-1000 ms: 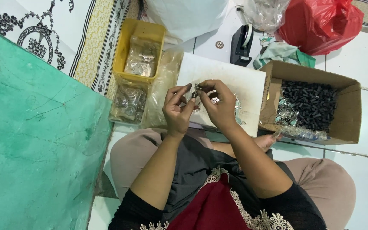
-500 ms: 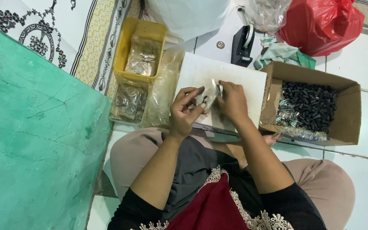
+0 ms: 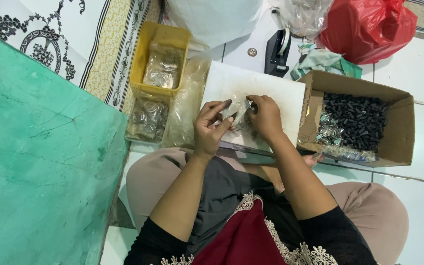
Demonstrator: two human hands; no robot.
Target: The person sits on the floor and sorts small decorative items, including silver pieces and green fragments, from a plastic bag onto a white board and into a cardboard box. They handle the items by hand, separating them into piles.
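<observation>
**Hands closed together on a small clear packet**

Left hand (image 3: 211, 131) pinching the small clear packet (image 3: 235, 109) between thumb and curled fingers, forefinger raised a little above it. Right hand (image 3: 266, 118) gripping the same packet from the other side, fingers bent in tight, fingertips hidden behind the plastic. Both shut on it, neither free.

Held just above the white board (image 3: 280, 86), which rests across the lap, the packet clear of the board's surface or barely grazing it; cannot tell which. Something small and shiny inside, too crumpled to make out.

To the right of the board, touching its edge: a cardboard box (image 3: 404, 128) with a heap of small black pieces (image 3: 354, 118) and a few silvery packets along its near side. To the left: a yellow tray (image 3: 182, 37) holding more clear bags, and another bag of shiny packets (image 3: 147, 119) just below it on the floor. Behind the board: a black tape dispenser (image 3: 277, 51), then a red plastic bag (image 3: 369, 24) further back.

Judging by the two-handed pinch at the packet's top, seemingly in the middle of folding or closing it. Next move likely calls for a firm hold from one hand while the other lets go, without letting the mouth spring open or the contents slip out.
</observation>
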